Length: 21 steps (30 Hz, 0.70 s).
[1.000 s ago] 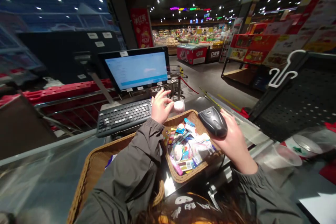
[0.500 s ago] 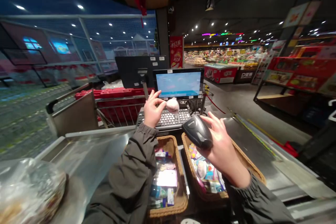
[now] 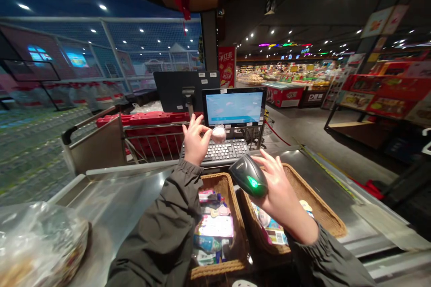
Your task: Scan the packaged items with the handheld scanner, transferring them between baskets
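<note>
Between thumb and forefinger, my left hand (image 3: pixel 195 140) pinches a small round pale-pink item (image 3: pixel 219 134), its kind unclear, held up over the keyboard (image 3: pixel 225 150). My right hand (image 3: pixel 278 188) is wrapped round a black barcode scanner (image 3: pixel 249 176), whose green light glows on top. The scanner's front points toward the pinched item, a short gap apart. Below my hands stand two wicker baskets: the left basket (image 3: pixel 239 215) holds several small packaged goods (image 3: pixel 215 226), and the right basket (image 3: pixel 323 206) holds more packets (image 3: pixel 274 228), partly hidden by my right forearm.
A lit monitor (image 3: pixel 235 107) stands behind the keyboard, with a second dark screen (image 3: pixel 185 92) at its left. A clear plastic bag (image 3: pixel 40 233) lies on the metal counter (image 3: pixel 124 206) at left. Beyond are a cart (image 3: pixel 155 141) and a red display shelf (image 3: pixel 387 89).
The scanner's green light has come on. My right hand and the scanner have dropped slightly and tilted. The round item stays pinched in my left hand, and the view has shifted a little.
</note>
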Tool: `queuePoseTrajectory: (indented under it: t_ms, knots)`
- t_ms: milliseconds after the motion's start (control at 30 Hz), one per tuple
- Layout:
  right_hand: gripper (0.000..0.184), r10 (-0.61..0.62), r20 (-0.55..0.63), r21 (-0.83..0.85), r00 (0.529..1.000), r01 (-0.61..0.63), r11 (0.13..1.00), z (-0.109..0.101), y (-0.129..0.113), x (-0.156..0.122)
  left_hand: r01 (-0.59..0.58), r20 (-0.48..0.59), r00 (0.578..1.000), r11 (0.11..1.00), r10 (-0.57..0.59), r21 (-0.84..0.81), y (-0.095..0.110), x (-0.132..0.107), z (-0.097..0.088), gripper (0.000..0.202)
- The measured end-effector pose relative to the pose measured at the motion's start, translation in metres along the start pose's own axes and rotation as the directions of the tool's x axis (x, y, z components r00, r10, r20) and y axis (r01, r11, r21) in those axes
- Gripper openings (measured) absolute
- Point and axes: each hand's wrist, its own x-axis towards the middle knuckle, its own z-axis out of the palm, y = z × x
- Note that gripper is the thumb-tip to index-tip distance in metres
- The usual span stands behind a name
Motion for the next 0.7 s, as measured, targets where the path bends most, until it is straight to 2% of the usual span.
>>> queuePoseTrajectory:
  t_ms: [233,400,533,700]
  knots:
    - [0.038,0.037,0.038,0.001,0.999,-0.037,0.999,0.001,-0.005,-0.004,0.092,0.051,0.995,0.994,-0.089,-0.060,-0.014,-0.007,-0.002,0.015]
    - [0.040,0.060,0.072,-0.009,0.996,-0.060,0.998,0.006,-0.002,-0.011,0.144,0.165,0.977,0.989,-0.137,-0.028,-0.029,-0.031,0.001,0.014]
    - [0.041,0.079,0.115,0.002,0.990,-0.080,0.997,0.013,0.000,-0.016,0.178,0.305,0.937,0.984,-0.170,0.001,-0.042,-0.060,0.008,0.013]
    - [0.044,0.106,0.150,0.025,0.983,-0.111,0.994,0.022,-0.001,-0.020,0.248,0.457,0.852,0.966,-0.256,0.077,-0.053,-0.097,0.021,0.014]
